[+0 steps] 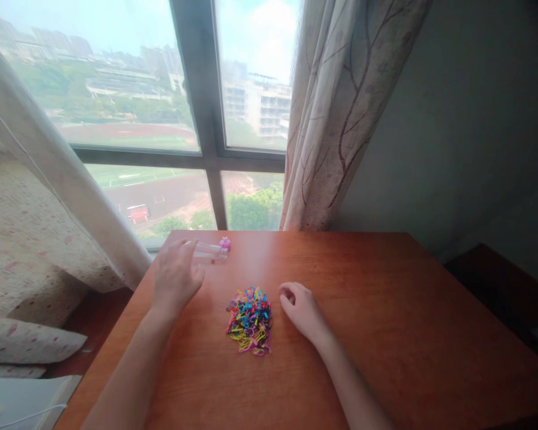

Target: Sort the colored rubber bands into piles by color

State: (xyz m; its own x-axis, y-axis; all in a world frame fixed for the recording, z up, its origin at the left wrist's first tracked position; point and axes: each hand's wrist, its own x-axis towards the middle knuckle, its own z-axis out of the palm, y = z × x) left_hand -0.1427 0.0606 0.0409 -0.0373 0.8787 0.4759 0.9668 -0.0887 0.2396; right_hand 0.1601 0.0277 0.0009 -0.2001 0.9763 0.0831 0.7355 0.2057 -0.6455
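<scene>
My left hand [177, 278] is at the table's far left, its fingers curled over the near end of a clear bottle [210, 251]. The bottle lies on its side, its neck pointing right; the palm hides its base. Just behind the neck sits a small pink piece [225, 243] with ear-like bumps. A heap of small looped pieces [251, 319] in red, blue, yellow, pink and black lies mid-table; their exact kind is too small to tell. To the right of that heap my right hand [302, 307] rests on the wood, fingers loosely curled with nothing visible in them.
The brown wooden table [363, 280] reaches back to a window [206, 152]. Patterned curtains [332, 119] hang on both sides of the glass. A white surface with a cable [27, 400] stands at lower left, and a dark object [488, 286] is beyond the right edge.
</scene>
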